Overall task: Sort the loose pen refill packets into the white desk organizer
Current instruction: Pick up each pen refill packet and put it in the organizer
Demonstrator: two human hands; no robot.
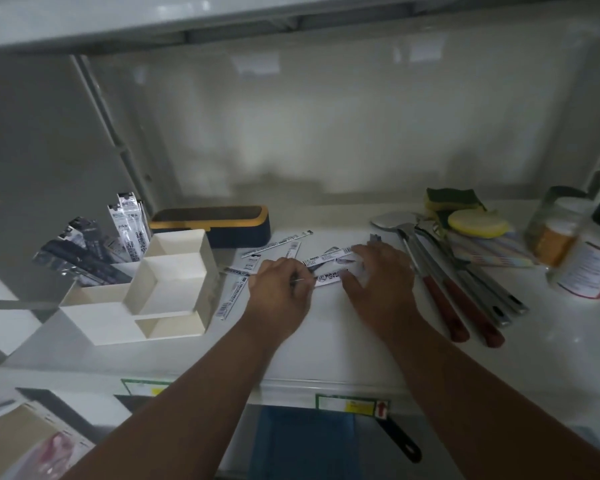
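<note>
Several loose pen refill packets (277, 244) lie scattered on the white shelf surface, between the organizer and my hands. The white desk organizer (167, 285) stands at the left, with several packets (129, 230) standing upright in its back compartment. My left hand (280, 286) rests on the pile and pinches a thin refill packet (328, 276) at its left end. My right hand (381, 275) lies flat, fingers spread, on the same cluster of packets. Parts of the packets are hidden under both hands.
A dark blue case with a yellow rim (215, 223) lies behind the organizer. Metal utensils with red handles (444, 285), sponges (465, 216) and jars (582, 258) crowd the right side. The shelf's front edge (326, 386) runs below my forearms.
</note>
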